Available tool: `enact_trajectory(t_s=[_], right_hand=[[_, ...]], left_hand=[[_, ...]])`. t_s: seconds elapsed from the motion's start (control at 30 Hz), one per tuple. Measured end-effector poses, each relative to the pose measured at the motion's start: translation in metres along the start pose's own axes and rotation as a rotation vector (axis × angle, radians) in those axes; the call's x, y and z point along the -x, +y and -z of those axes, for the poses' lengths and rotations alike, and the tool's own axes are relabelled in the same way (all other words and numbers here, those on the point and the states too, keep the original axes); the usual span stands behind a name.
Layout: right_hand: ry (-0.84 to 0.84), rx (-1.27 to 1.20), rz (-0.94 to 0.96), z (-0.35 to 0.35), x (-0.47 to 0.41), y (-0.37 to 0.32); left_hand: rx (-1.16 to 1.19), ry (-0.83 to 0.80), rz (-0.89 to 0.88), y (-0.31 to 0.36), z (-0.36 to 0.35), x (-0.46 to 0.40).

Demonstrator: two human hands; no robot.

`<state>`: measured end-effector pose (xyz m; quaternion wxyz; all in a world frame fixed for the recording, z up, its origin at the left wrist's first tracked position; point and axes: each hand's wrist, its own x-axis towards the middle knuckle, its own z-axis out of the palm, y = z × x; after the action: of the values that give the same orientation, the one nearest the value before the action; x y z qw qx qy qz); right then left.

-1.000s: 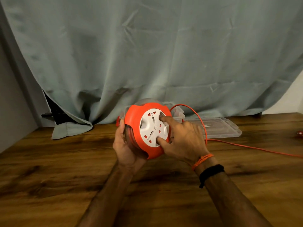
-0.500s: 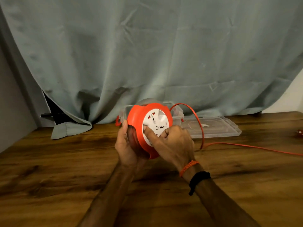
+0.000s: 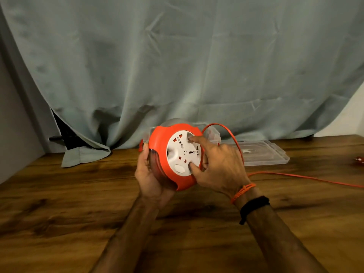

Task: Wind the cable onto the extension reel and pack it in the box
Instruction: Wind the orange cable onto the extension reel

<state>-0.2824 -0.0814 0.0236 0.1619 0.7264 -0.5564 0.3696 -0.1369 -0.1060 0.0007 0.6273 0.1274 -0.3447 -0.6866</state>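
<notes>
An orange extension reel with a white round socket face is held upright above the wooden table. My left hand cups its clear back and lower left side. My right hand lies on the socket face, index finger near the top and thumb at the bottom edge. The orange cable loops up from behind the reel, drops past my right hand and trails along the table to the right edge. The clear plastic box stands just behind the reel, mostly hidden.
The clear box lid lies flat on the table right of the box. A grey-green curtain hangs behind, its hem on the wooden table. A small red item sits at the far right edge.
My right hand has turned on the white face, from curled over its lower part to spread with the index finger at the top. The cable loop has shifted slightly.
</notes>
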Motion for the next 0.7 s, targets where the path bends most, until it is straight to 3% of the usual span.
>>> enact_trajectory(t_s=[0.2,0.3,0.47,0.6,0.7], right_hand=[[0.037,0.032,0.019,-0.001,0.003,0.001],[0.012,0.030,-0.093,-0.002,0.003,-0.003],[0.112,-0.025,-0.255,-0.014,0.009,-0.018],[0.064,-0.276,-0.464,-0.020,0.005,-0.025],[0.035,-0.391,-0.507,-0.025,0.003,-0.028]], left_hand=[[0.001,-0.013,0.002,-0.001,0.000,-0.001],[0.007,-0.027,-0.001,-0.001,0.001,-0.002],[-0.017,0.001,-0.011,-0.004,0.001,-0.002],[-0.037,0.033,-0.064,-0.007,0.000,-0.003],[-0.054,0.019,-0.067,-0.006,-0.001,-0.002]])
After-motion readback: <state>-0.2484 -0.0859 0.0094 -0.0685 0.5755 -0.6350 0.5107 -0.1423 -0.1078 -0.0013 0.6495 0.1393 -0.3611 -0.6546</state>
